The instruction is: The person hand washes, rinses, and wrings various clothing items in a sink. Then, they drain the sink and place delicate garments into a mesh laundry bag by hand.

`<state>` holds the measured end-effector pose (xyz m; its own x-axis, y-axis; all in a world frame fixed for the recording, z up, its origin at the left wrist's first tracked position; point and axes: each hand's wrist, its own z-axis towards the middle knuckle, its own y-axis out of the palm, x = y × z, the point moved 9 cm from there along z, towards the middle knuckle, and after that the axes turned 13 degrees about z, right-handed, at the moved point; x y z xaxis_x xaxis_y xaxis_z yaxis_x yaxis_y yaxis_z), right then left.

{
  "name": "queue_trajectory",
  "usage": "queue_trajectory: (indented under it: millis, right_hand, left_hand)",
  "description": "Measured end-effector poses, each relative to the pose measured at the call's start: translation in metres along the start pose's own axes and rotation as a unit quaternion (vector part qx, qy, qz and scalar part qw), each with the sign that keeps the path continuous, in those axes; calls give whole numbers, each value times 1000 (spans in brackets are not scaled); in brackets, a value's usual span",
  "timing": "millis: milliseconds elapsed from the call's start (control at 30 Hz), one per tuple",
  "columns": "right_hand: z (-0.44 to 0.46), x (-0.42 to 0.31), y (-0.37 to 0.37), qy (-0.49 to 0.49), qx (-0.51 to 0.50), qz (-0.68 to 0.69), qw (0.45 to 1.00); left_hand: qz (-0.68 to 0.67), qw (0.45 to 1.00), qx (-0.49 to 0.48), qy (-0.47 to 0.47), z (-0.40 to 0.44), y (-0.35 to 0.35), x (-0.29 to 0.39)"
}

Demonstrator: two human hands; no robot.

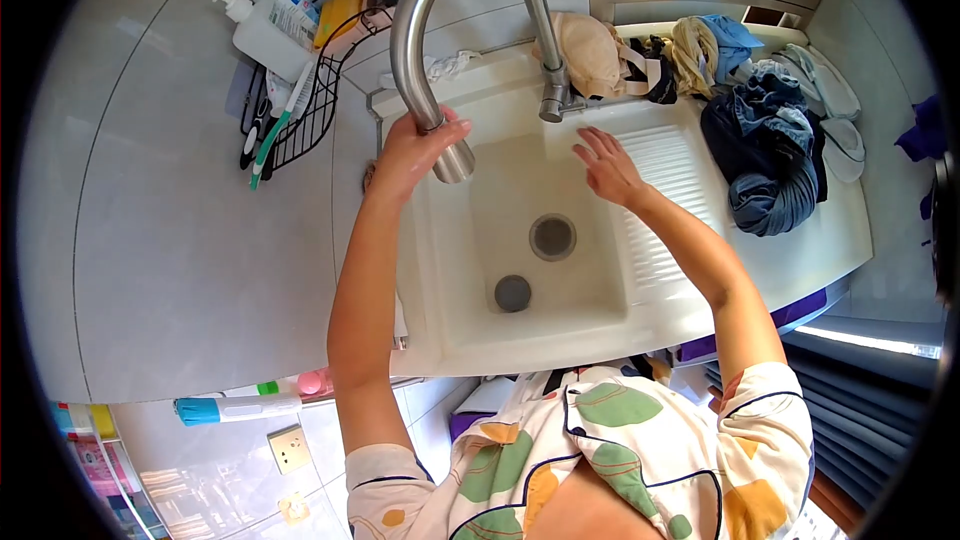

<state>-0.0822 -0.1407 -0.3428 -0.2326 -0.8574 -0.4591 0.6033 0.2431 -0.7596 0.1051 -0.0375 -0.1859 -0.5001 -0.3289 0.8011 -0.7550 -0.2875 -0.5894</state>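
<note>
My left hand point(405, 155) is wrapped round the end of the curved metal faucet spout point(408, 40), just above its nozzle point(455, 162). My right hand point(612, 168) hovers over the right side of the white sink point(440, 270), fingers stretched out and holding nothing. The faucet's base and lever point(555, 100) are a little above and left of those fingertips, apart from them. In the basin lie a drain opening point(553, 237) and a round dark grey stopper point(513, 293) beside it. I see no water running from the nozzle.
A ribbed washboard point(665, 200) is moulded into the sink's right side. Jeans point(765, 150), a beige cap-like item point(585, 52) and white slippers point(825, 85) rest along the back and right. A black wire rack point(315, 120) with pump bottles point(265, 30) and a green brush point(280, 135) hangs left.
</note>
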Motion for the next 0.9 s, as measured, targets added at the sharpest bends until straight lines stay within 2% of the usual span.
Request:
queue_trajectory:
  millis: [33, 67, 133, 167, 200, 233, 300, 367, 433, 567, 633, 900]
  right_hand:
    - [14, -22, -1, -76, -19, -10, 997]
    - [28, -26, 0, -75, -22, -10, 997]
    - [56, -32, -1, -104, 9, -140, 985]
    - [68, -31, 2, -102, 5, -139, 985]
    - [81, -14, 13, -28, -46, -207, 977]
    - [87, 3, 21, 45, -99, -273, 956]
    - [95, 12, 31, 81, -151, -231, 958]
    - [92, 24, 42, 117, -204, -189, 953]
    - [91, 17, 37, 50, -139, -190, 971]
    - [89, 17, 38, 62, -131, -192, 971]
    - [90, 16, 35, 39, -93, -202, 974]
    - [88, 12, 32, 50, -85, -205, 974]
  left_hand:
    - [-1, 1000, -1, -1, 2, 1, 2]
    - [-1, 1000, 17, -7, 6, -1, 2]
    - [-2, 999, 31, -15, 15, 0, -3]
    - [-13, 996, 67, 60, 19, -4, 5]
    - [-25, 985, 104, 134, 18, -9, 14]
    - [-27, 986, 102, 128, 19, -7, 10]
    - [-110, 988, 62, 92, 22, 0, -3]
    - [-105, 988, 83, 83, 20, 0, -8]
    - [-100, 987, 101, 72, 17, 0, -12]
    - [-99, 986, 109, 77, 16, 1, -11]
    - [-108, 984, 116, 75, 15, 1, -11]
    - [-109, 984, 121, 79, 13, 2, -12]
